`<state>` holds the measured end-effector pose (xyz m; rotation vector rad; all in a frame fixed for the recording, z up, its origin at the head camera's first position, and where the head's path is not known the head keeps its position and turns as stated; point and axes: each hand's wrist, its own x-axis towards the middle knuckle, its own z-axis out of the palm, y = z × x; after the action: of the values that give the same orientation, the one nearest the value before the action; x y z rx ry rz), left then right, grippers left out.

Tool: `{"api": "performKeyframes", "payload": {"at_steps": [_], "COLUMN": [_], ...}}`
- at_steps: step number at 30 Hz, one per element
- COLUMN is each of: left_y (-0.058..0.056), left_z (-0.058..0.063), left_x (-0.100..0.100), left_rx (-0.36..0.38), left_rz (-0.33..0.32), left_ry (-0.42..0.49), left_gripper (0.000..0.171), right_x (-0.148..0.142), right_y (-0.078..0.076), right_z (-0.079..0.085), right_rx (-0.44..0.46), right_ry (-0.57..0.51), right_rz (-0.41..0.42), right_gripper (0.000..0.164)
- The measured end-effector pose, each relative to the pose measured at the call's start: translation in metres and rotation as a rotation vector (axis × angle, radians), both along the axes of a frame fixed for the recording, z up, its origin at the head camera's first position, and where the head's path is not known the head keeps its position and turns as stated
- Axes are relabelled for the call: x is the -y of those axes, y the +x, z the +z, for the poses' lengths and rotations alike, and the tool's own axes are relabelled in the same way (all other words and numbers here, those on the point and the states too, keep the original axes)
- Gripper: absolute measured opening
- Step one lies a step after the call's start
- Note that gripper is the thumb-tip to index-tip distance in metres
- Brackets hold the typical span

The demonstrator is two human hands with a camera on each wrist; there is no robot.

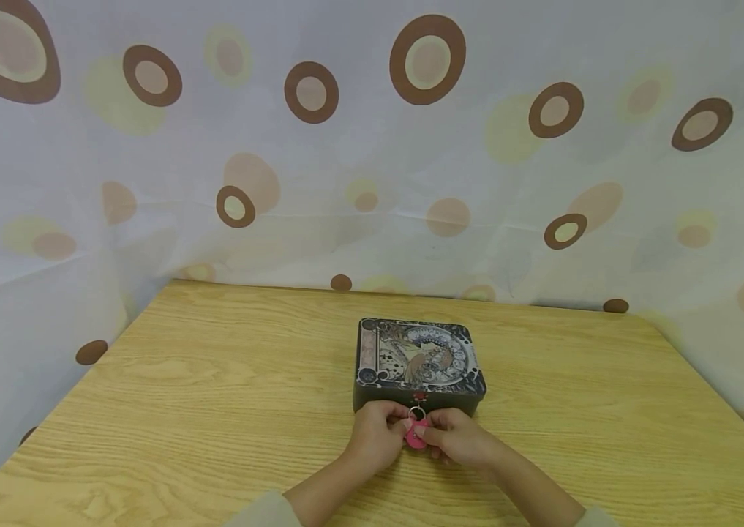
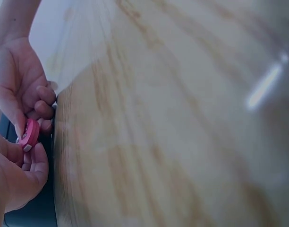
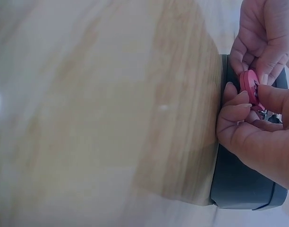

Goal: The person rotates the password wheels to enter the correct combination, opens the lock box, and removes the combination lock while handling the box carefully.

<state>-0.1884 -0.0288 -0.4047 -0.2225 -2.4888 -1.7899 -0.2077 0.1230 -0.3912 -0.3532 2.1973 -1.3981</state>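
A round pink padlock point(image 1: 416, 436) hangs by its silver shackle at the front latch point(image 1: 419, 397) of a dark tin box point(image 1: 421, 359) with an illustrated lid. The lid is down. From the left side, my left hand point(image 1: 373, 439) pinches the padlock between thumb and fingers. My right hand point(image 1: 462, 439) grips its other side, the thumb lying on its face. Small dark marks show on that face of the padlock point(image 3: 250, 88) in the right wrist view, partly covered by the thumb. Fingers of both hands lie close against the box's front wall point(image 3: 243, 182).
The box stands on a light wood-grain table point(image 1: 227, 395), right of its middle. Behind and at both sides hangs a pale curtain point(image 1: 345, 146) with brown and yellow circles, meeting the table's back edge.
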Motion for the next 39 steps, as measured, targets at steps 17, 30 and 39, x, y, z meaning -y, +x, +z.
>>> {"api": "performKeyframes", "payload": {"at_steps": [17, 30, 39], "left_y": [-0.0006, -0.0009, -0.0011], "left_z": [-0.0015, -0.0027, -0.0024], "left_x": [0.0004, 0.0006, 0.0004], "left_rx": [0.029, 0.02, 0.034], "left_rz": [-0.002, -0.006, -0.003], "left_ry": [0.009, 0.03, 0.029], "left_gripper": [0.007, 0.007, 0.007], "right_x": [-0.0041, -0.005, -0.0044], "right_y": [0.0007, -0.0014, -0.0025], "right_z": [-0.0005, -0.0015, -0.0026], "right_rx": [-0.015, -0.015, -0.01], "right_ry": [0.003, -0.02, -0.021], "right_rz": [-0.017, -0.01, 0.014], "right_gripper": [0.025, 0.023, 0.016]}}
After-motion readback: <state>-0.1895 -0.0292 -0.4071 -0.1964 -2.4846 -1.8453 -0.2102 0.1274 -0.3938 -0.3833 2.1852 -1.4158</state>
